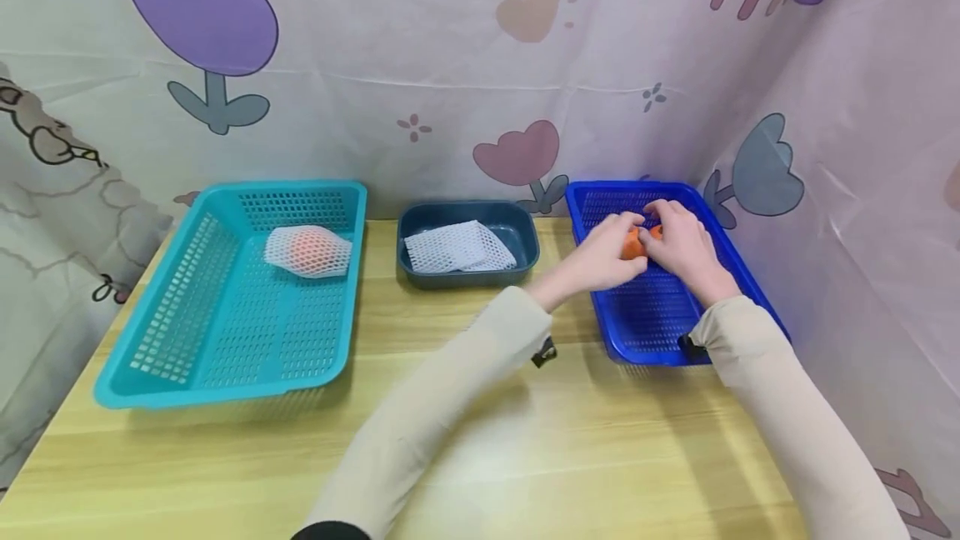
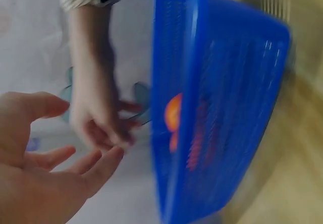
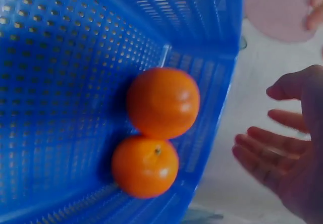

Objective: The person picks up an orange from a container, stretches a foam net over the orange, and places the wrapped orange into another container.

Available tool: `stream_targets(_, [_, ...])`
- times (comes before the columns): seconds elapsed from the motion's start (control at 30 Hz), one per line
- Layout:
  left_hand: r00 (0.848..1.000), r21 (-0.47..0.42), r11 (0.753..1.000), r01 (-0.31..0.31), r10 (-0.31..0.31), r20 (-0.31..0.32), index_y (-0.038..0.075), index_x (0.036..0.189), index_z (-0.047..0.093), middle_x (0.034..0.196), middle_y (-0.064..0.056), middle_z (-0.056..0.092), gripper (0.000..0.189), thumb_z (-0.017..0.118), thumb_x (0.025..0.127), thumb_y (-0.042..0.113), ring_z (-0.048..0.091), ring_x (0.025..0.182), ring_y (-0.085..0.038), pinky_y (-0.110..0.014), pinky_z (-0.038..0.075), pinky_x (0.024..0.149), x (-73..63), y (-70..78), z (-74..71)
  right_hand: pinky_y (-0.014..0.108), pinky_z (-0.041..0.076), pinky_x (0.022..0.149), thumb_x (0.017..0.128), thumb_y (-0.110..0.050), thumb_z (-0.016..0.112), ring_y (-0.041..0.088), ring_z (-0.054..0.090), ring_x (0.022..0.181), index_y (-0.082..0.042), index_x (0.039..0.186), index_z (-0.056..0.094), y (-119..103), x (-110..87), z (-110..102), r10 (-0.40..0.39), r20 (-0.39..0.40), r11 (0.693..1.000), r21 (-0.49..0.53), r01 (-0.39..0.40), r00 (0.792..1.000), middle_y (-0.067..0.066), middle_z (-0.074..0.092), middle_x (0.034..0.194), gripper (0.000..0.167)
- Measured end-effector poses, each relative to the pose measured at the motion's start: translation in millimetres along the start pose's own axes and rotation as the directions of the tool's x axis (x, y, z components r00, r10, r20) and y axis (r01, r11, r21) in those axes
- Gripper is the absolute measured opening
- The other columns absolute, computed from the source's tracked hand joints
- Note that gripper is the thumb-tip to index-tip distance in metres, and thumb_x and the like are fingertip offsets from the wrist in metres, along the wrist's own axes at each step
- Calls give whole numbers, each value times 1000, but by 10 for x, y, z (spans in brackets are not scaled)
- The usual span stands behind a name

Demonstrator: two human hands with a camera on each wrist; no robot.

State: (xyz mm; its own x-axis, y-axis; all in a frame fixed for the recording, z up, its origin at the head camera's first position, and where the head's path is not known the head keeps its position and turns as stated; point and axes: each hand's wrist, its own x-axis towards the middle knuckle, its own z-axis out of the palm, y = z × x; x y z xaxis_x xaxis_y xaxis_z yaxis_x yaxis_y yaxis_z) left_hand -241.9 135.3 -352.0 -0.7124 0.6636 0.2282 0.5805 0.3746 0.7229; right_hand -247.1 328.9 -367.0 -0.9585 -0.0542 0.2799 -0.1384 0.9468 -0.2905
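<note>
Two oranges sit side by side against the far wall of the blue basket (image 1: 637,311); in the right wrist view one orange (image 3: 163,103) touches the other orange (image 3: 145,166). Over that end of the basket, my left hand (image 1: 603,255) hovers with spread, slightly bent fingers and nothing in them. Facing it close by, my right hand (image 1: 681,244) is also above the oranges, its fingers loosely bent around nothing. Both wrist views show the palms apart from the fruit. From the head, the fingers partly hide the oranges.
A teal basket (image 1: 281,323) at left holds a round reddish fruit in a white foam net (image 1: 309,252). Between the baskets, a dark bin (image 1: 468,280) contains white foam nets (image 1: 453,248). A patterned cloth (image 1: 420,40) hangs behind and right of the wooden table (image 1: 525,457).
</note>
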Motion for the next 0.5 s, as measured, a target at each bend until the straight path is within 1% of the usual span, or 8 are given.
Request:
stream_targets(0.07, [999, 7, 999, 48, -48, 19, 4, 147, 38, 140, -14, 47, 62, 64, 92, 19, 50, 112, -17, -20, 44, 88, 84, -18, 135, 63, 49, 79, 92, -19, 60, 45, 55, 98, 1, 127, 54, 78, 32, -1, 9, 53, 1000, 7, -9, 999, 27, 53, 125, 40])
stream_targets(0.17, [990, -19, 989, 144, -144, -2, 5, 150, 32, 142, -15, 42, 67, 63, 92, 18, 49, 119, -21, -23, 44, 92, 172, -63, 291, 63, 48, 82, 91, -18, 61, 45, 53, 102, 1, 130, 52, 150, 79, 21, 10, 125, 1000, 11, -11, 992, 28, 50, 129, 44])
stream_targets(0.3, [956, -122, 955, 272, -283, -83, 4, 149, 32, 138, -16, 43, 67, 62, 92, 18, 51, 114, -20, -22, 45, 87, 259, -121, 441, 64, 45, 90, 87, -12, 66, 48, 51, 110, 4, 133, 50, 207, 122, 73, -44, 212, 999, 19, 41, 976, 30, 49, 131, 50])
stream_targets(0.37, [920, -215, 916, 338, -370, -129, 2, 148, 34, 136, -16, 44, 66, 61, 90, 17, 51, 109, -20, -23, 45, 83, 296, -133, 495, 65, 40, 98, 84, -9, 67, 49, 47, 117, 5, 134, 49, 221, 148, 98, -90, 255, 996, 20, 88, 963, 31, 47, 133, 55])
stream_targets(0.4, [893, -282, 883, 374, -425, -147, 1, 148, 34, 135, -16, 45, 66, 61, 89, 17, 51, 108, -20, -24, 45, 83, 314, -132, 519, 65, 38, 101, 84, -8, 69, 50, 44, 121, 5, 135, 48, 227, 164, 111, -108, 279, 994, 18, 107, 954, 32, 45, 134, 57])
stream_targets(0.43, [860, -366, 839, 403, -483, -162, 0, 147, 34, 136, -16, 45, 67, 61, 88, 16, 50, 108, -20, -25, 44, 84, 334, -128, 543, 65, 36, 103, 83, -8, 71, 50, 42, 124, 5, 136, 47, 225, 178, 120, -121, 299, 992, 16, 121, 946, 31, 44, 136, 60])
stream_targets(0.47, [821, -465, 779, 421, -545, -169, -1, 147, 34, 136, -16, 46, 68, 61, 87, 16, 50, 108, -21, -26, 46, 84, 357, -115, 566, 66, 34, 105, 82, -7, 73, 51, 39, 126, 5, 138, 46, 221, 197, 131, -131, 320, 991, 12, 134, 938, 31, 42, 138, 63])
stream_targets(0.5, [781, -577, 700, 421, -603, -163, -1, 147, 34, 137, -15, 46, 68, 61, 86, 15, 51, 109, -22, -28, 48, 86, 378, -97, 586, 66, 32, 106, 82, -7, 74, 51, 36, 129, 4, 139, 46, 211, 217, 140, -137, 339, 990, 4, 144, 931, 30, 40, 140, 65])
